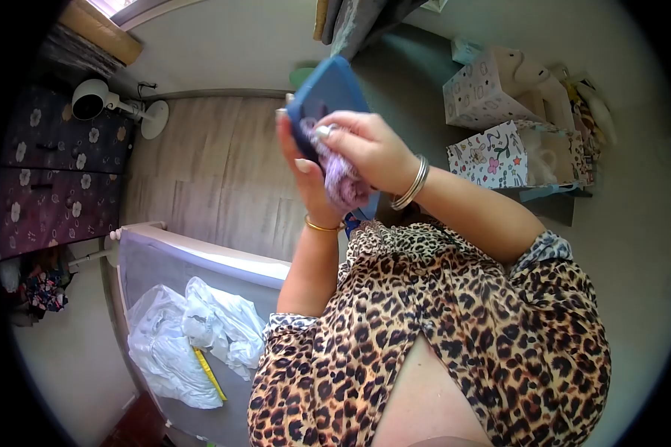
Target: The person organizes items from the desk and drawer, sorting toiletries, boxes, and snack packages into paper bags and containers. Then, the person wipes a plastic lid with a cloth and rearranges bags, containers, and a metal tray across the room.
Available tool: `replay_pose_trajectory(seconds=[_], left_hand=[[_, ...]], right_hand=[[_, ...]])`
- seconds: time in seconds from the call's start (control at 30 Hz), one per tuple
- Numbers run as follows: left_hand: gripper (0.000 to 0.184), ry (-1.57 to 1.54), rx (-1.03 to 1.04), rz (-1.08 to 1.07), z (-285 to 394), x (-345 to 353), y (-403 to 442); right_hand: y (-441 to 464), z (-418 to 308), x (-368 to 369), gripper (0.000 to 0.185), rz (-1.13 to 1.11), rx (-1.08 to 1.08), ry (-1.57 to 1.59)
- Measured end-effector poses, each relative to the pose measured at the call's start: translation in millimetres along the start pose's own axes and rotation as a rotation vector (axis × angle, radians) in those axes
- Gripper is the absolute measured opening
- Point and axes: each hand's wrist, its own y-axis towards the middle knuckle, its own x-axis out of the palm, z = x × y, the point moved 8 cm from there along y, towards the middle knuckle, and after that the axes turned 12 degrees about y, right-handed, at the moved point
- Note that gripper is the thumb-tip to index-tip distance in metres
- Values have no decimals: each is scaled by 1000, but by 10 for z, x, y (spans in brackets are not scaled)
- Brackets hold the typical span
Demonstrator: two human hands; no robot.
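Note:
My left hand, with a gold bangle at the wrist, is closed around the edge of a blue phone. The phone is tilted upright in front of my chest, rounded corner up. My right hand, with silver bangles and a ring, grips a purple knitted cloth and presses it against the phone's face. Part of the cloth hangs down between my two hands. The lower part of the phone is mostly hidden by the cloth and fingers.
At lower left, white plastic bags lie on a grey-topped cot. A flowered drawer cabinet carries a white fan. Patterned boxes stand at right. Wooden flooring lies ahead.

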Motion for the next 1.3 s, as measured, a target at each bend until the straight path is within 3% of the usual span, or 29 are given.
replay_pose_trajectory(seconds=[0.1, 0.2, 0.3, 0.37, 0.47, 0.57, 0.67, 0.77, 0.87, 0.93, 1.03, 1.07, 1.1, 1.17, 1.3], left_hand=[[61, 245, -46, -60, -74, 92, -162], [62, 326, 10, -92, -235, 23, -205], [66, 185, -51, -94, -164, 60, -191], [68, 34, -83, -92, -129, 97, -176], [71, 45, -118, -83, -175, 101, -170], [71, 131, -117, -55, -171, 73, -159], [71, 85, -174, -8, -51, 98, -196], [71, 74, -157, -28, -50, 117, -177], [68, 148, -109, -5, -14, 70, -126], [65, 330, -19, 19, 10, -47, -1], [62, 170, -54, 143, 12, -194, 147], [60, 30, -159, 186, 13, -182, 155], [59, 17, -164, 190, 7, -207, 165], [58, -7, -174, 198, -5, -297, 196], [56, -13, -199, 168, 46, -245, 222]], right_hand=[[45, 95, -107, 25, 56, 111, 360], [4, 265, -157, 26, 138, 167, 453], [-33, 200, -152, 28, 113, 67, 242], [7, 52, -192, 24, 136, -184, -65], [-11, -159, -190, 18, 215, -422, -433], [-26, -205, -197, 17, 226, -580, -638], [46, -207, -546, 16, 360, -591, -881], [44, -66, -895, 17, 498, -609, -906], [-37, -53, -711, 22, 445, -616, -848], [-139, -52, -415, 24, 307, -645, -846], [-431, 76, -39, 25, 111, -744, -800], [-532, 125, 55, 26, 2, -717, -800], [-619, 143, 100, 26, -102, -662, -787], [-667, 192, 7, 27, -180, -765, -866], [-280, 142, -574, 26, 138, -773, -945]])
